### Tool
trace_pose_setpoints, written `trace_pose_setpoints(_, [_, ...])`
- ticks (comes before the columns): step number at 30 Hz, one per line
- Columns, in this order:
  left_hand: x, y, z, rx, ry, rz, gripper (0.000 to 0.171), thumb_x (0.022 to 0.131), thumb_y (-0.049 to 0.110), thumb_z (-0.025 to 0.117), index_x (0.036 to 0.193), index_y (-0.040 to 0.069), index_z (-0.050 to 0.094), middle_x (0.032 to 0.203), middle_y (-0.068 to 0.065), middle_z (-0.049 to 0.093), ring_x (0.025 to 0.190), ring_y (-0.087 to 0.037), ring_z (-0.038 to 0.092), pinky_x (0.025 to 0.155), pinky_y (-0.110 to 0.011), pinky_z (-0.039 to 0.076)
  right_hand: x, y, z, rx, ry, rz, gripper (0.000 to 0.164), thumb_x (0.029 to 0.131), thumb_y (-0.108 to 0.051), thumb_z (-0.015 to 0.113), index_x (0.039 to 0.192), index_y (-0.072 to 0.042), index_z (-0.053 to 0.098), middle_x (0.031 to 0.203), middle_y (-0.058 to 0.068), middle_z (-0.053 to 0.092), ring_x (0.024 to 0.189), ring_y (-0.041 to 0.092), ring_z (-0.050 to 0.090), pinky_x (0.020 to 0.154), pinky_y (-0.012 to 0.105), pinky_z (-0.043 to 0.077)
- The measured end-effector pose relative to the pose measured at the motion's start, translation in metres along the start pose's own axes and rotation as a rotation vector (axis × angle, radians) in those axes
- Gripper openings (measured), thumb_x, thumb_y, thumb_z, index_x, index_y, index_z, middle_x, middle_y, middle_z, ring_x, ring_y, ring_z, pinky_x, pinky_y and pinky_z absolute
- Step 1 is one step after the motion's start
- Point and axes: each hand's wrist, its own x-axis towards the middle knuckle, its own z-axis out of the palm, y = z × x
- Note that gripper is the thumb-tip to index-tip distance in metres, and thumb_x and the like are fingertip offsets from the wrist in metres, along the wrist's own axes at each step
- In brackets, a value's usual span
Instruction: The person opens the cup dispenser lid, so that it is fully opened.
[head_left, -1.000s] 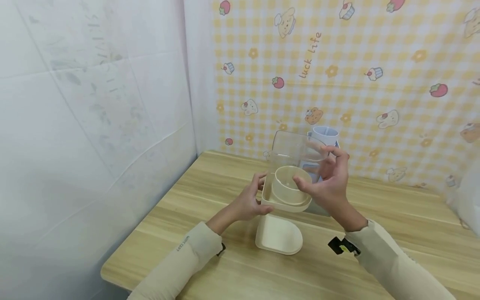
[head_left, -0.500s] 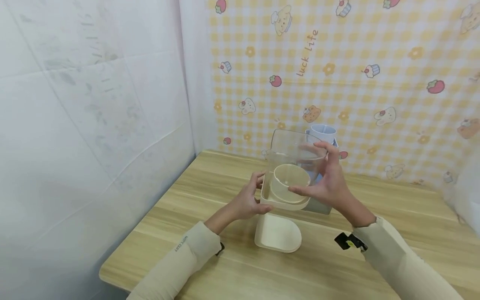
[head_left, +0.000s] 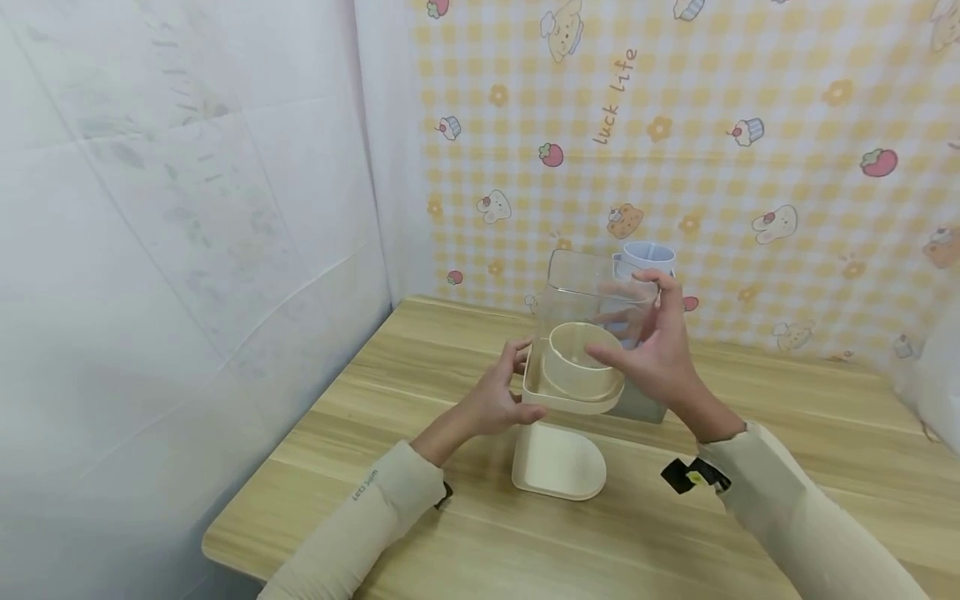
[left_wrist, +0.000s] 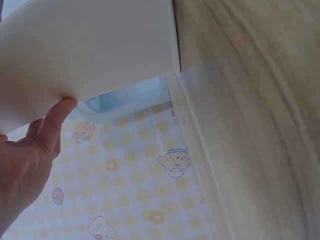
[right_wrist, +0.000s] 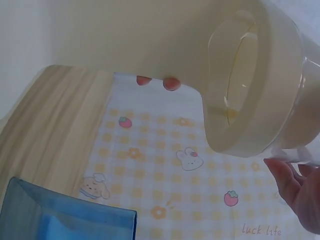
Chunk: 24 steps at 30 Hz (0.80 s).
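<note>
A cream plastic stand holds an upper tray [head_left: 573, 408] above its D-shaped base [head_left: 558, 462], which is on the wooden table. A cream cup [head_left: 577, 379] sits in the tray. My left hand [head_left: 498, 396] grips the tray's left side; in the left wrist view its fingertips press against the stand's flat cream panel [left_wrist: 100, 45]. A clear container [head_left: 581, 283] rises above and behind the cup. My right hand [head_left: 660, 350] grips the container's right side, its thumb in front of the cup. From below, the right wrist view shows the tray's cream rim [right_wrist: 265, 100].
Behind the stand is a pale blue holder with a cup [head_left: 648, 254] on top, partly hidden by the clear container and my right hand. A yellow checked cloth [head_left: 712, 183] hangs along the back. White cloth [head_left: 225, 292] covers the left side, beside the table [head_left: 360, 392].
My right index finger has slid slightly inward along the clear container's edge. The stand and left hand stay nearly in place; the head view has shifted a little.
</note>
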Motion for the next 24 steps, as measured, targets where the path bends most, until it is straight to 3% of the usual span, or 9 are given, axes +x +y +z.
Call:
trace_pose_setpoints(4, [-0.0009,-0.0002,-0.0010,-0.008,-0.012,0.005,0.120,0.070,0.077,0.069,0.153,0.014,0.011,0.144,-0.024,0.039,0.118,-0.036,0.047,0.081,-0.035,0.058,-0.0005,0.0006,0.0009,0.024,0.010,-0.025,0.087,0.074,0.000,0.085,0.132,0.006,0.020,0.132,0.019,0.055,0.094,0.028,0.071,0.059,0.029,0.059])
trace_pose_setpoints(7, [-0.0010,0.0001,-0.0004,-0.021,-0.014,0.011,0.118,0.071,0.075,0.071,0.154,0.014,0.012,0.145,-0.025,0.039,0.118,-0.035,0.046,0.083,-0.038,0.057,-0.0006,0.0023,0.0026,0.019,0.020,-0.104,0.087,0.074,-0.009,0.088,0.132,0.006,0.025,0.131,0.019,0.057,0.093,0.028,0.070,0.066,0.029,0.059])
trace_pose_setpoints(12, [-0.0007,0.0003,0.0006,-0.004,-0.024,0.022,0.121,0.069,0.080,0.067,0.153,0.014,0.010,0.145,-0.025,0.040,0.116,-0.029,0.047,0.079,-0.035,0.058,0.0002,0.0031,0.0064,-0.040,0.049,-0.267,0.091,0.071,-0.019,0.091,0.126,0.013,0.026,0.126,0.030,0.056,0.086,0.023,0.072,0.077,0.029,0.059])
trace_pose_setpoints(15, [-0.0010,0.0005,0.0001,0.017,-0.029,0.029,0.121,0.068,0.083,0.063,0.152,0.013,0.010,0.143,-0.024,0.042,0.114,-0.028,0.047,0.077,-0.032,0.058,0.0010,0.0017,0.0076,-0.095,0.063,-0.320,0.092,0.069,-0.024,0.092,0.122,0.015,0.028,0.124,0.028,0.057,0.083,0.019,0.072,0.080,0.027,0.057])
trace_pose_setpoints(19, [-0.0012,0.0010,-0.0007,0.017,-0.029,0.031,0.118,0.069,0.082,0.064,0.151,0.015,0.011,0.140,-0.023,0.043,0.114,-0.027,0.048,0.078,-0.031,0.058,0.0025,-0.0006,0.0070,-0.127,0.061,-0.308,0.094,0.070,-0.029,0.091,0.122,0.016,0.028,0.126,0.018,0.059,0.093,0.017,0.070,0.077,0.025,0.058])
trace_pose_setpoints(24, [-0.0022,0.0006,-0.0015,0.004,-0.034,0.025,0.116,0.070,0.080,0.065,0.152,0.017,0.012,0.141,-0.023,0.043,0.114,-0.028,0.047,0.080,-0.035,0.058,0.0017,-0.0021,0.0042,-0.094,0.040,-0.211,0.092,0.070,-0.022,0.092,0.125,0.014,0.027,0.128,0.013,0.059,0.097,0.017,0.070,0.076,0.027,0.058])
